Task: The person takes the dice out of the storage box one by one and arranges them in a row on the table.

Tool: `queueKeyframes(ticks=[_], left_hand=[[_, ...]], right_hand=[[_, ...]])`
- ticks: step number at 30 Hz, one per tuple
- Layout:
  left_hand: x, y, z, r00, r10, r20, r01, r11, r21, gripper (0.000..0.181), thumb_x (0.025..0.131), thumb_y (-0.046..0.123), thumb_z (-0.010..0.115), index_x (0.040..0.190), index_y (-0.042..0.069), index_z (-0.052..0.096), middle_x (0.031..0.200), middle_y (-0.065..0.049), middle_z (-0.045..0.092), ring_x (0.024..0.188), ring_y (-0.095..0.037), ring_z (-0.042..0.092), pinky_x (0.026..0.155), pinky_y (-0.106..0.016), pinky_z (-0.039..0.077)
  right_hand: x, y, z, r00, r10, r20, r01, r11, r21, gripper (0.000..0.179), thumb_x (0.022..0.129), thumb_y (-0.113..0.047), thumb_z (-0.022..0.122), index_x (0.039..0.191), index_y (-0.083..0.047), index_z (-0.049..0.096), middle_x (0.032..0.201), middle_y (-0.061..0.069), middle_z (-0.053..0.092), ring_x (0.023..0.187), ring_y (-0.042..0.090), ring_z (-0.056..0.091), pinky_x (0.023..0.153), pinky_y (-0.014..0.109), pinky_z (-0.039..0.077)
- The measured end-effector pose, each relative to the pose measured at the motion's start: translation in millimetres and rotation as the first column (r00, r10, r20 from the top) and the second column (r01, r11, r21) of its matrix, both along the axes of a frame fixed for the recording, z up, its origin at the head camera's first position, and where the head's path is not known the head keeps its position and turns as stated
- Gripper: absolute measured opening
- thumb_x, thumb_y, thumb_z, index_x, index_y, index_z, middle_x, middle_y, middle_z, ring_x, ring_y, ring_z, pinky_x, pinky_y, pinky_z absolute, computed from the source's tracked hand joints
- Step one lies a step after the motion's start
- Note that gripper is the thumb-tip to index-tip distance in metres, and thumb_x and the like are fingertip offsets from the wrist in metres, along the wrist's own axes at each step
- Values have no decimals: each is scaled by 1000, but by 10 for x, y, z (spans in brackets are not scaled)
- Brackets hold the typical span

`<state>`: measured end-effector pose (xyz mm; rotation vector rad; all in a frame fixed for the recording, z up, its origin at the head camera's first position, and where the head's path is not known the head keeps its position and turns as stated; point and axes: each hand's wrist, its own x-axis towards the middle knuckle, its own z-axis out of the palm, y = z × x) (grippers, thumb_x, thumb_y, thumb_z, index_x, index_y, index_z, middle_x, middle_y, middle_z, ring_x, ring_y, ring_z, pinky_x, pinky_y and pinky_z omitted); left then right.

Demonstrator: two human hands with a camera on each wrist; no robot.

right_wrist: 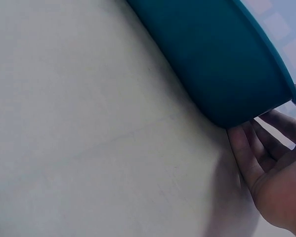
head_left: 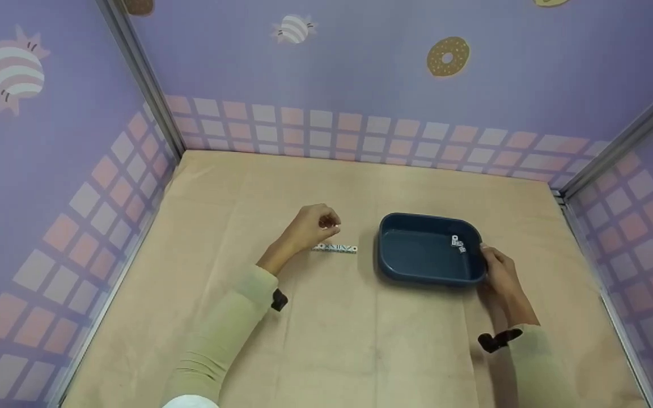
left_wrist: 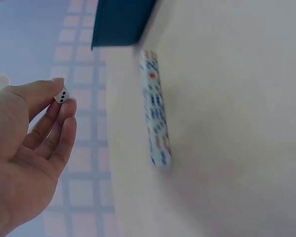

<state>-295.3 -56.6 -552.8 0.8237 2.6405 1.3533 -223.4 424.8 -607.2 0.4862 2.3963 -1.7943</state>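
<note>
The left hand [head_left: 308, 226] pinches one die [left_wrist: 63, 97] between its thumb and fingertips, the gap closed down to the die's width; the left wrist view shows a face with three dark pips. The hand is above the cloth [head_left: 326, 345], beside a row [head_left: 338, 248] of dice that lie end to end, white with coloured pips, partly hidden by the hand in the head view. To the right of the row, apart from it, a dark blue bin [head_left: 417, 258] stands on the cloth, with a few dice [head_left: 456, 242] grouped near its right end. The right hand [head_left: 502, 276] grips that end, thumb at the rim and fingers lower on the end wall; whether they reach beneath I cannot tell. Purple walls [head_left: 360, 62] with a checked band surround the cloth, and each wrist carries a black device [head_left: 279, 300]
</note>
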Motion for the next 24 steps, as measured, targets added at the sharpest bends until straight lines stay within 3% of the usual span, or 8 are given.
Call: queueKeyframes(ticks=[9,13,20,24], left_hand=[[63,-409,-197,999,36,11,-35,997,-75,14,97,6,78,109,-1,76,103,-7,70,97,-23,67,92,-41,58],[107,-519,-261,998,64,28,-59,990,-131,15,97,5,78,110,-1,75,104,-6,70,98,-23,67,91,-40,57],[155,-619,-330,997,72,18,-66,975,-210,14,97,5,78,111,2,76,104,-5,69,98,-23,66,89,-38,57],[159,-616,-383,997,80,0,-78,973,-217,14,98,7,77,111,4,76,106,-5,70,99,-22,67,89,-38,57]], right_hand=[[-8,2,-5,1000,-4,-3,4,1000,-4,75,112,-54,42,162,3,37,169,20,32,158,33,26,129,46,20],[22,-41,78,1000,-3,4,3,1000,-25,71,113,-49,43,160,3,40,169,20,32,158,33,27,129,46,20],[138,-146,313,999,39,14,-38,998,-52,65,115,-40,40,161,6,35,169,24,29,159,38,24,129,49,19],[125,-118,262,999,32,12,-31,998,-51,67,115,-41,40,163,5,32,170,24,27,159,39,23,129,50,18]])
